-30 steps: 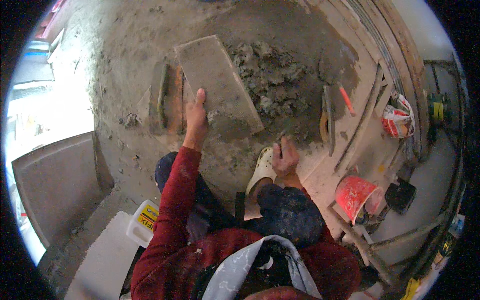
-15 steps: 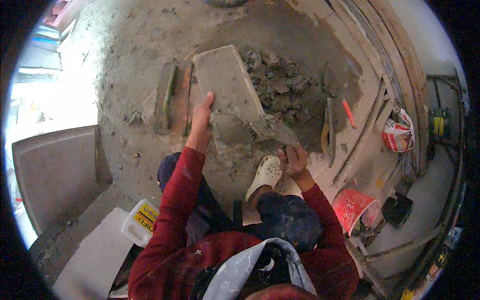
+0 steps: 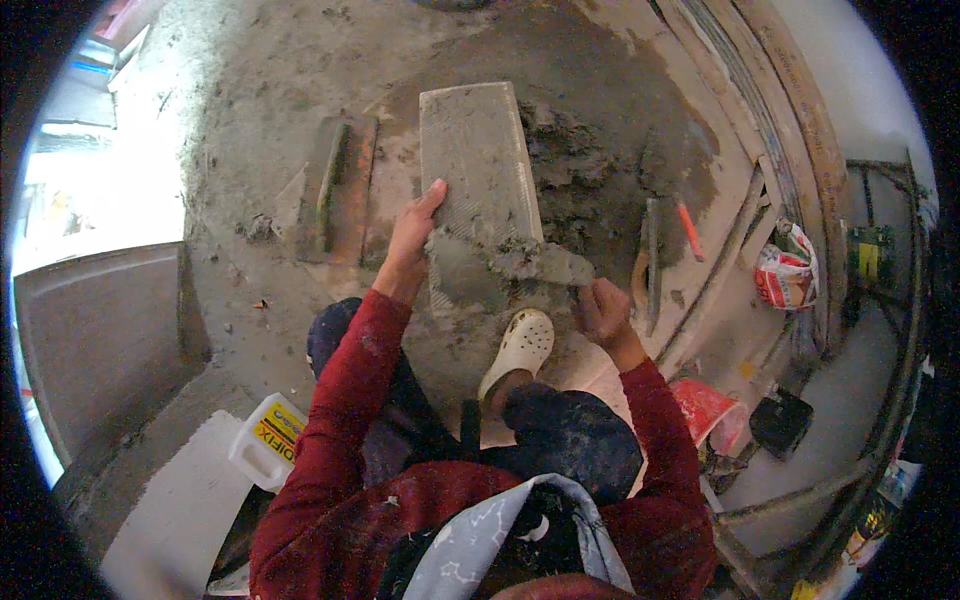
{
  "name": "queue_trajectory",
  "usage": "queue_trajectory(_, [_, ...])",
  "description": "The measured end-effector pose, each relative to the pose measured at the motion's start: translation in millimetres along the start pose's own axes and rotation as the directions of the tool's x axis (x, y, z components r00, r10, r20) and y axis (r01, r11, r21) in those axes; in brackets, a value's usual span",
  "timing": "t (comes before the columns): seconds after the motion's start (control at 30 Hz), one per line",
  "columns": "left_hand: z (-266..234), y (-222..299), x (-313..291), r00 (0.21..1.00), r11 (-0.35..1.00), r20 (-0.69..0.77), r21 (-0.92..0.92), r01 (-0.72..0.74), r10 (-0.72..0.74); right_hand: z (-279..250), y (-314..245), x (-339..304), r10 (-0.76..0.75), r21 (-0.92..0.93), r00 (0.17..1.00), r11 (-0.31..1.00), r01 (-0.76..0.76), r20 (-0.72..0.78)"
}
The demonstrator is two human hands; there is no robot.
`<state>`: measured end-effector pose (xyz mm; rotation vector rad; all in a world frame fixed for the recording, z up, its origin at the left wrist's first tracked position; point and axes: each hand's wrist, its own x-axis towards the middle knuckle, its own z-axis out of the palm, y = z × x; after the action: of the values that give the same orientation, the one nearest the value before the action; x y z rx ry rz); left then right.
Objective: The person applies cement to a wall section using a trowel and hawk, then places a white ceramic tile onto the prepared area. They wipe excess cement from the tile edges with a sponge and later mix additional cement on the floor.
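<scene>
My left hand (image 3: 408, 242) grips the left edge of a long rectangular tile (image 3: 478, 130), its thumb lying on the upper face. Grey mortar is smeared across the tile's near half; the far half shows a ribbed grey surface. In my closed right hand (image 3: 606, 312) is the handle of a trowel (image 3: 565, 267) coated with mortar. Its blade points left over the tile's near right part, against a lump of mortar (image 3: 512, 258). Beyond the tile's right edge lies a rough heap of wet mortar (image 3: 575, 165).
Left of the tile lies a flat plastering trowel (image 3: 350, 190) with a bar handle. A long-handled tool (image 3: 652, 260) and a red-orange stick (image 3: 690, 233) lie on the right. Nearer are a tipped red bucket (image 3: 705, 412) and a white jug (image 3: 268, 442); my clog (image 3: 523, 345) stands below the tile.
The tile has turned clockwise and shifted slightly right, now lying nearly straight away from me. The trowel blade has levelled, with mortar gathered at its tip. My right hand has moved slightly right.
</scene>
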<state>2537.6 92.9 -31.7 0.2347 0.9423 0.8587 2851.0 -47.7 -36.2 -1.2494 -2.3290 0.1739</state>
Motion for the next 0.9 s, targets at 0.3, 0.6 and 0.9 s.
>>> queue_trajectory(0.3, [20.5,2.0,-21.4,1.000,0.998,-0.003,-0.059,-0.018,0.018,33.3,-13.4,-28.6,0.359,0.283,0.919,0.909,-0.305,-0.161])
queue_trajectory(0.6, [10.5,22.9,-25.6,0.987,0.972,-0.049,0.184,-0.144,0.156,3.6,-5.4,-92.8,0.379,-0.264,0.917,0.878,-0.400,-0.126])
queue_trajectory(0.9, [-14.0,12.2,-2.8,0.985,0.966,-0.063,0.217,-0.143,0.160,-54.8,-61.5,31.8,0.346,-0.169,0.934,0.930,-0.328,0.092])
